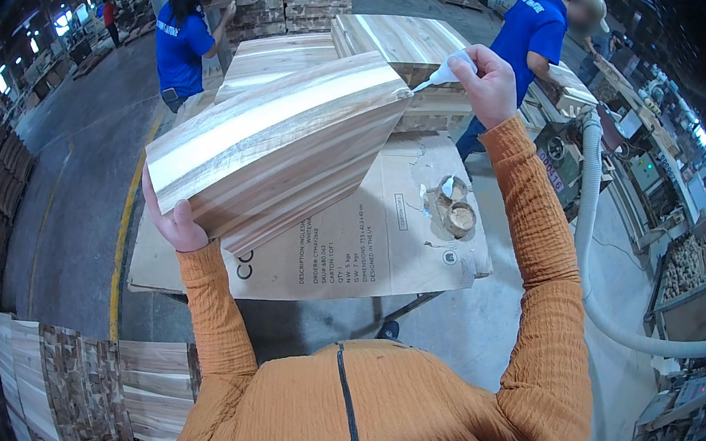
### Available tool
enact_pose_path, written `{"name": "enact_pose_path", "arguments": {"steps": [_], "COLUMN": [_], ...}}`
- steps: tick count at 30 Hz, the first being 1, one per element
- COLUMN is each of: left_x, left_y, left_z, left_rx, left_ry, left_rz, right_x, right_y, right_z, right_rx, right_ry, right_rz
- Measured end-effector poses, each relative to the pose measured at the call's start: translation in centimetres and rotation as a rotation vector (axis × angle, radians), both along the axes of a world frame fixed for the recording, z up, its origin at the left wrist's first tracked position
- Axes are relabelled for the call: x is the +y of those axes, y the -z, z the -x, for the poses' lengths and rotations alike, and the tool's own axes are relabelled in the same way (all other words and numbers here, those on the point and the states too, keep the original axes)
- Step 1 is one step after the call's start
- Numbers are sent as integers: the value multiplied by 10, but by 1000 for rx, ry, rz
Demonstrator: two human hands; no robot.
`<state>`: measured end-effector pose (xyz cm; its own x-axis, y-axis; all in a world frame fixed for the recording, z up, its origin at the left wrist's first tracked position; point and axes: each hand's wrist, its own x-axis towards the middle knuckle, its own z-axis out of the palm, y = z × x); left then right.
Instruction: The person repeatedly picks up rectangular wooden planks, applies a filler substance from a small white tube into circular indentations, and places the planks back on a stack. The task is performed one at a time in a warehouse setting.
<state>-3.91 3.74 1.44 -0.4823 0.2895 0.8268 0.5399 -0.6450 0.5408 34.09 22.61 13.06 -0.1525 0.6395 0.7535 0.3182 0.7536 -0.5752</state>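
Observation:
My left hand (176,220) grips the near left corner of a wooden panel (292,140), thumb on the near side and the other fingers partly hidden at the left edge. The panel is tilted up over the cardboard-covered table, its wood light and dark in stripes. My right hand (488,86) pinches a small white glue bottle (448,71) with a thin nozzle. The nozzle tip points down at the panel's far right corner and appears to touch it. A small whitish spot shows at that corner.
Flattened cardboard (349,255) covers the table, bearing a round container (456,213) on a stained patch. Stacked panels (400,39) stand behind. Two co-workers in blue shirts (183,49) work at the back left and right. A grey hose (588,204) curves down the right side. More panels (156,385) lie at the lower left.

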Motion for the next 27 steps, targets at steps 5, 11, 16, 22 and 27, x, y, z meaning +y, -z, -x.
{"name": "enact_pose_path", "arguments": {"steps": [5,11,16,22,27], "left_x": [-1,0,-1,-1,0], "left_y": [1,0,0,1,3], "left_z": [0,-1,-1,2,1], "left_rx": [-8,-6,4,27,17], "left_ry": [-16,8,24,14,12], "left_rz": [5,-8,-15,-20,-14], "right_x": [-6,-2,0,0,0], "right_y": [-3,-3,-2,-3,-2], "right_z": [1,-4,-5,-6,-3], "right_rx": [1,-63,-91,-90,-21], "right_ry": [26,40,57,67,57], "right_rz": [14,9,-22,-3,3]}}
